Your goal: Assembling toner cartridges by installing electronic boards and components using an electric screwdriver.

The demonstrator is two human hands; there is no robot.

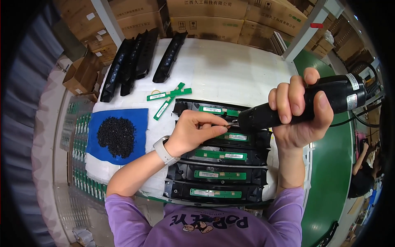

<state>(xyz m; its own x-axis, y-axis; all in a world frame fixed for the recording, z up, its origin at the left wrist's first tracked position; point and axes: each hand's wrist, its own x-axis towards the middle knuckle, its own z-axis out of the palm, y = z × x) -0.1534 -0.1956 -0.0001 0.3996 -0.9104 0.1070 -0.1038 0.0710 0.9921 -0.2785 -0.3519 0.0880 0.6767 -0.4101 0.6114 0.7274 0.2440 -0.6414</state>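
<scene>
In my right hand (pixel 298 117) is a black electric screwdriver (pixel 257 117), held nearly level with its bit pointing left. My left hand (pixel 187 131), wearing a white watch at the wrist, pinches right at the bit's tip; whatever sits between thumb and fingers is too small to make out. Beneath both hands lies a column of long black plastic housings (pixel 175 175), each with a green circuit board (pixel 220 175) along its middle. My left hand partly covers the upper ones. Left of them, a heap of tiny black screws (pixel 117 136) rests on a blue cloth (pixel 141 119).
Loose green circuit boards (pixel 169 94) lie crossed beyond my left hand. More black housings (pixel 168 57) stand at the far left of the white-covered table (pixel 230 61). Stacked cartons (pixel 205 26) line the back. Trays of boards (pixel 80 164) sit at left; another person (pixel 362 177) is far right.
</scene>
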